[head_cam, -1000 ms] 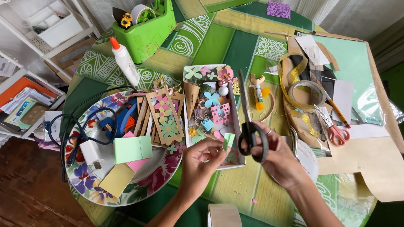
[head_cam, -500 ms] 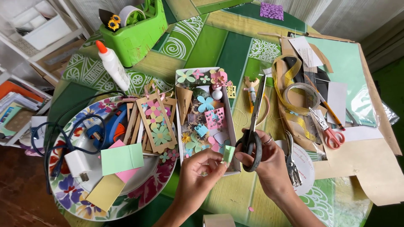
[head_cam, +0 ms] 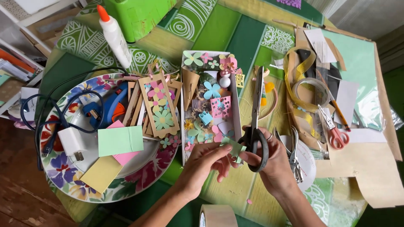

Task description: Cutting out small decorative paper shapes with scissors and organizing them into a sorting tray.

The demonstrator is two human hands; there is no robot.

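Head view: the right hand [head_cam: 275, 162] grips black scissors [head_cam: 255, 126], blades shut. The left hand [head_cam: 206, 162] pinches a pale green paper scrap [head_cam: 234, 146] beside a tray of paper flowers [head_cam: 210, 98].

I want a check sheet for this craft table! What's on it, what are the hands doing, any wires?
Surface: green patterned tabletop, crowded.
Job's things: small pale green paper piece; black-handled scissors.
Clutter: shallow box of paper flowers, floral plate with blue glue gun, white glue bottle, red-handled scissors.
Grip: left hand pinches the paper; right hand holds the scissors.
Cables: black cord with white plug on plate.
Surroundings: wooden floor, shelves left.
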